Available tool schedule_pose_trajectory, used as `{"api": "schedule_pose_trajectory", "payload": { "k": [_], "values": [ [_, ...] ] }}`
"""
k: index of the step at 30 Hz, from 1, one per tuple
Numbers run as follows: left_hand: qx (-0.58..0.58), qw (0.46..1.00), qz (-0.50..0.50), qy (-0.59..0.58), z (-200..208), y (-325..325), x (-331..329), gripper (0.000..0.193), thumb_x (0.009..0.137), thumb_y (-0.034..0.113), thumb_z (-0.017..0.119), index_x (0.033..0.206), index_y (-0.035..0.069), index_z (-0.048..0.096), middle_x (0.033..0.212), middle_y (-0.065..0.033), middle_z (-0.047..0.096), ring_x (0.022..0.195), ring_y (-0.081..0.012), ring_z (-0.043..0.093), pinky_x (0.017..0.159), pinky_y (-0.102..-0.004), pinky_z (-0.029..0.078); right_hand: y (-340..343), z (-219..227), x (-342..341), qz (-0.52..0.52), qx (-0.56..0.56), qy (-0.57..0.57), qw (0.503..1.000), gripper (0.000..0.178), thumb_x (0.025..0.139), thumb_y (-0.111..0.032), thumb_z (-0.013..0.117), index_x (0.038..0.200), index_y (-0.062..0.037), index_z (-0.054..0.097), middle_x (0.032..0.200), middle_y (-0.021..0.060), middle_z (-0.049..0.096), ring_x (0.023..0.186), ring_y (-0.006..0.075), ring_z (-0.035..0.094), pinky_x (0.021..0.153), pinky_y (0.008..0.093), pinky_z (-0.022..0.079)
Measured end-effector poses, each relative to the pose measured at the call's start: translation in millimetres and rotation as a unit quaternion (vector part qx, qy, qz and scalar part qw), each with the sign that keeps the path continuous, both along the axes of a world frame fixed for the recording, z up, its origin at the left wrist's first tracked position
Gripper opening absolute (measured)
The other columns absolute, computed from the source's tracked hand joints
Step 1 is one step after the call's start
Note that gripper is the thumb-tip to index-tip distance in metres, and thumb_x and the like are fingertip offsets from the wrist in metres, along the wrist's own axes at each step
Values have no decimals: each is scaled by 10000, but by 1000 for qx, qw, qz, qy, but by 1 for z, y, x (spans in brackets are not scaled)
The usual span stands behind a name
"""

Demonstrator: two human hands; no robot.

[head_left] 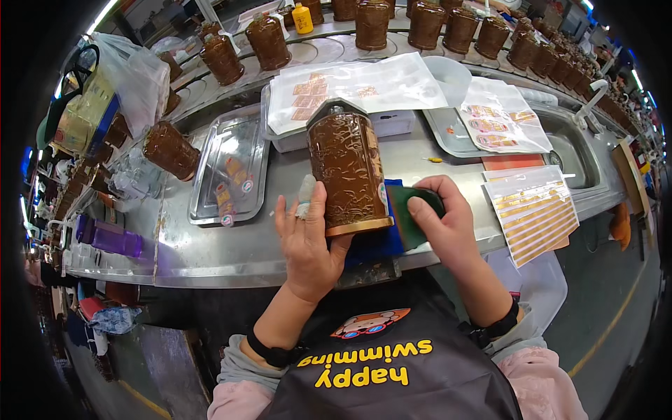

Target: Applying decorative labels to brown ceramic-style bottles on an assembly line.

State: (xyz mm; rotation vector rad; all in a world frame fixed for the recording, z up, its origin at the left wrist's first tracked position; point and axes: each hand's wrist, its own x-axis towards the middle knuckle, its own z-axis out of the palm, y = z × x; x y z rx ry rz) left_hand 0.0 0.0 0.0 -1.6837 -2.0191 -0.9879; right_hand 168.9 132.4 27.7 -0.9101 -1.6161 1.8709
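In front of me a brown bottle [346, 164] with a crinkled surface lies tilted, its neck pointing away and its gold-coloured base towards me. My left hand [311, 245] holds it by the lower left side and base. One finger of that hand is wrapped in white. A label shows in part on the bottle's right side. My right hand [448, 217] grips a flat dark green scraper [417, 215] between thumb and fingers, close to the bottle's lower right side. Blue material [395, 238] shows beneath the bottle and scraper.
Left of the bottle is a metal tray [203, 189] with stickers, beside another brown bottle [170, 150] and a purple drinking bottle [112, 236]. Sticker sheets [413, 77] lie behind; a gold-striped sheet [532, 210] overhangs the right edge near a sink [570, 150]. Brown bottles line the conveyor [336, 47].
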Motion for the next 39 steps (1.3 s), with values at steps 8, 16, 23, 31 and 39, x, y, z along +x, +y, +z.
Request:
{"api": "schedule_pose_trajectory", "payload": {
  "k": [8,16,23,31,39],
  "values": [
    [11,1000,-3,-22,-4,-1,-6,664,931,406,538,1354,-85,395,1253,-229,556,1144,-353,548,1079,-542,235,11,24,4,128,634,72,759,355,572,-34,710,915,-106,653,868,29,545,789,222,516,755,363,398],
    [30,997,-13,-65,-17,-2,-7,696,923,427,537,1371,-81,375,1219,-205,565,1127,-348,530,1070,-551,228,15,23,9,167,557,104,807,364,551,-9,726,897,-108,666,859,31,545,798,240,516,747,361,398],
    [-5,995,-27,-94,-17,-6,-7,618,970,372,465,1381,-74,343,1349,-220,488,1202,-383,493,1087,-526,227,20,18,12,218,538,89,809,362,556,-1,730,893,-118,668,871,28,547,807,237,516,739,356,405],
    [-34,995,-22,-89,-5,-8,-8,728,874,402,613,1383,-45,346,1272,-212,506,1161,-366,486,1068,-564,216,16,15,15,193,570,107,792,306,644,13,723,927,-76,649,834,38,561,745,203,547,688,333,430],
    [-4,998,7,60,8,7,-1,692,877,379,621,1353,-63,385,1243,-212,543,1132,-398,510,1072,-572,227,-2,4,-11,29,230,49,972,215,862,-153,645,1008,-13,574,816,89,632,735,134,600,670,284,488]
  ]
}}
